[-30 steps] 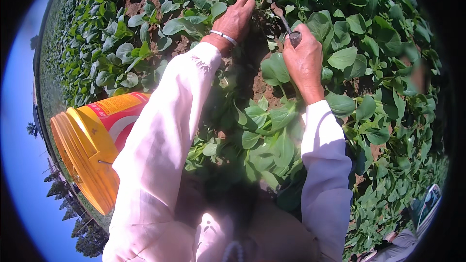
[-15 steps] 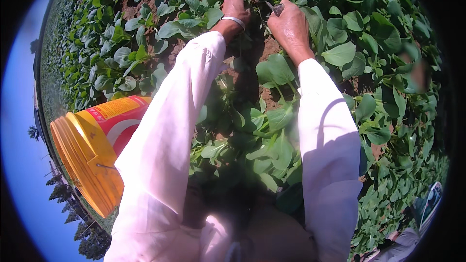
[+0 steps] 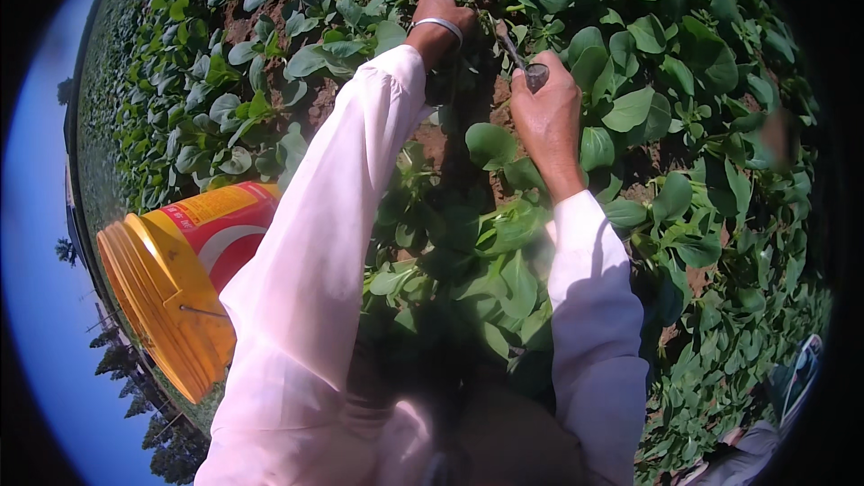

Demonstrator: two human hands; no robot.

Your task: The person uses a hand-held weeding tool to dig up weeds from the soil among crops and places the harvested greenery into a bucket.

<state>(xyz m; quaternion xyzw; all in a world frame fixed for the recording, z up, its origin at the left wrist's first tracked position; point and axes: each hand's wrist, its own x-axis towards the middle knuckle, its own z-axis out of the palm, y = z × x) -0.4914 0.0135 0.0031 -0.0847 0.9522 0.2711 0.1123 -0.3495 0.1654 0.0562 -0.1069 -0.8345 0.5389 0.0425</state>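
My right hand is wrapped round a small hand tool with a dark, round-ended handle. Its thin metal shank points up and left toward the soil; what its tip touches is hard to make out. To the left, my left hand, with a white band at the wrist, is curled low among the leaves. Its fingertips are hidden, and so is whatever they hold. Broad-leaved green plants crowd both hands. Between my forearms lie more leafy plants, partly in shade.
A yellow and red bucket lies tipped sideways in the picture by my left forearm. Reddish soil shows between the rows. At the lower right is part of another person's grey clothing. Trees stand at the far left.
My right hand has drawn back toward me with the tool, so more of the metal shank shows. My left hand has turned slightly and stays in nearly the same place.
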